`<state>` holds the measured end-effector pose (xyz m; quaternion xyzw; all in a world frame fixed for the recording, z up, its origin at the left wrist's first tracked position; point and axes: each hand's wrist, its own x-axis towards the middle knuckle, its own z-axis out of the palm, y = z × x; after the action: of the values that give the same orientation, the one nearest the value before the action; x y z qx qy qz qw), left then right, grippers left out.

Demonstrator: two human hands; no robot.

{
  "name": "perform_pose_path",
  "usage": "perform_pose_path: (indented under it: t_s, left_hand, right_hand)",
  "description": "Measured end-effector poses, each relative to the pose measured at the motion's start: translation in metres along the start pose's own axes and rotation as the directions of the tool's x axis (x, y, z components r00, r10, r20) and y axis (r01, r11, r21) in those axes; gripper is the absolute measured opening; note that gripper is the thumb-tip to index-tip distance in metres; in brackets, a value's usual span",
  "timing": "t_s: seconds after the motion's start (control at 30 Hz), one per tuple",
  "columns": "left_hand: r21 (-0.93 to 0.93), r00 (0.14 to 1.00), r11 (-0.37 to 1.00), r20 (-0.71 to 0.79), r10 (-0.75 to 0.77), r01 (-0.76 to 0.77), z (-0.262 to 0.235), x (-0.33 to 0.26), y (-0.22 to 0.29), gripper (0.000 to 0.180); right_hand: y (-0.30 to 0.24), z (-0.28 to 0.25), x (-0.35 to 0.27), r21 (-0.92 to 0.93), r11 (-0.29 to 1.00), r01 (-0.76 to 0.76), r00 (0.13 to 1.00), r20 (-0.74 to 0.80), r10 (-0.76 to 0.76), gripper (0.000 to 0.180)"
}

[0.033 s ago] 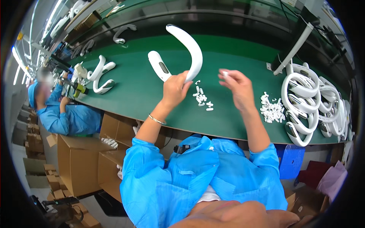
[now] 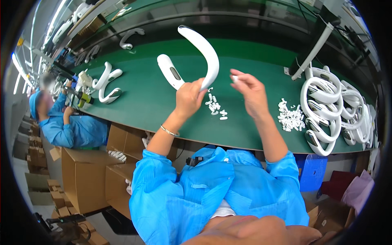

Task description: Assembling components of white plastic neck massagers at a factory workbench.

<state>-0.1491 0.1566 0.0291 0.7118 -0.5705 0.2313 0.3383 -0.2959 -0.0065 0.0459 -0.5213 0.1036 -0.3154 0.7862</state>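
Note:
My left hand (image 2: 188, 98) is closed round the bend of a white U-shaped neckband (image 2: 211, 61), holding it up over the green bench. One arm of the neckband bears a dark oval inset; the longer arm curves up and away to a dark tip. To the right of it, my right hand (image 2: 254, 94) pinches a small white plastic piece (image 2: 235, 79) between thumb and fingers, apart from the neckband. On the bench between my hands lies a small scatter of similar white pieces (image 2: 214, 107).
A larger heap of small white pieces (image 2: 290, 118) lies to the right, beside stacked white neckbands (image 2: 322, 110). More neckbands (image 2: 107, 83) rest at the left, near a co-worker (image 2: 69, 122) in blue. A grey post (image 2: 312, 51) rises at the back right. Cardboard boxes (image 2: 87, 175) stand below the bench.
My right hand, still pinching the small white piece, has shifted slightly left toward the neckband. My left hand and the neckband stay almost where they were.

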Motion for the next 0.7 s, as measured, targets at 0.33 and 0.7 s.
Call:
perform_pose_path:
  t_s: [0.33, 0.7]
  left_hand:
    - [0.36, 0.949, 0.891, -0.04, 0.313, -0.278, 0.006, 0.032, 0.026, 0.029]
    - [-0.879, 0.753, 0.267, 0.142, -0.643, 0.395, 0.032, 0.01, 0.031, 0.068]
  right_hand:
    - [0.013, 0.01, 0.013, 0.215, 0.952, 0.217, 0.973, 0.033, -0.229, 0.013]
    - [0.001, 0.025, 0.0, -0.074, 0.798, 0.598, 0.79, -0.113, -0.603, 0.015]
